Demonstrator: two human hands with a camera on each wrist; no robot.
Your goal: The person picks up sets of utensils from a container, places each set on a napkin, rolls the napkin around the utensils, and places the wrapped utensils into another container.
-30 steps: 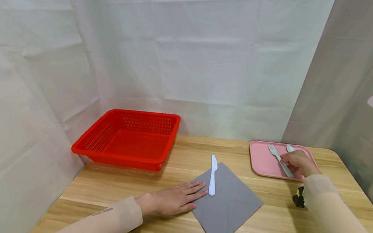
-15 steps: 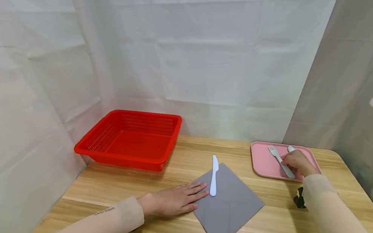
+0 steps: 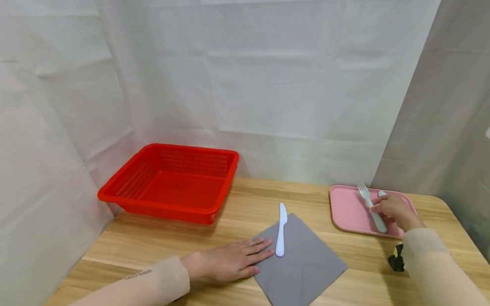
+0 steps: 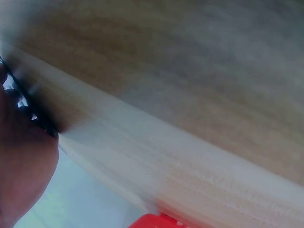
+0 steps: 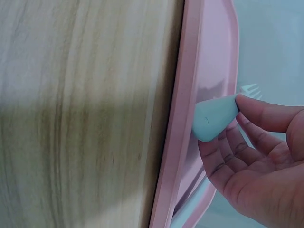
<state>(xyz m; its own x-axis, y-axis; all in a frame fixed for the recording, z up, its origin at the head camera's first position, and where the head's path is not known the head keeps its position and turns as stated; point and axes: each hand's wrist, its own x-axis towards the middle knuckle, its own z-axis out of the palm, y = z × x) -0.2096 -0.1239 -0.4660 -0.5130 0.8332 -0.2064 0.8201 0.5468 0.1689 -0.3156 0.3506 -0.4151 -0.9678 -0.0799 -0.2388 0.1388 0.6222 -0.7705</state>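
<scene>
In the head view my left hand (image 3: pixel 229 261) lies flat, its fingertips resting on the left corner of a grey napkin (image 3: pixel 303 279). A pale knife (image 3: pixel 282 234) lies on the napkin beside those fingers, blade pointing away past the upper edge. At the right, my right hand (image 3: pixel 395 212) pinches a pale green fork (image 3: pixel 380 223) between thumb and fingers over a pink tray (image 3: pixel 346 213). The right wrist view shows the thumb on the fork's handle (image 5: pixel 214 116). Behind that hand a spoon (image 3: pixel 381 193) lies on the tray, mostly hidden.
A red plastic basket (image 3: pixel 176 213) stands at the back left of the wooden table (image 3: pixel 268 190). White cloth hangs behind and at the left. A small black object (image 3: pixel 397 259) shows beside the right sleeve. The left wrist view is blurred.
My right hand has gripped the fork and raised it slightly; its tines now reach past the tray's far rim. The left hand, napkin and knife have not moved.
</scene>
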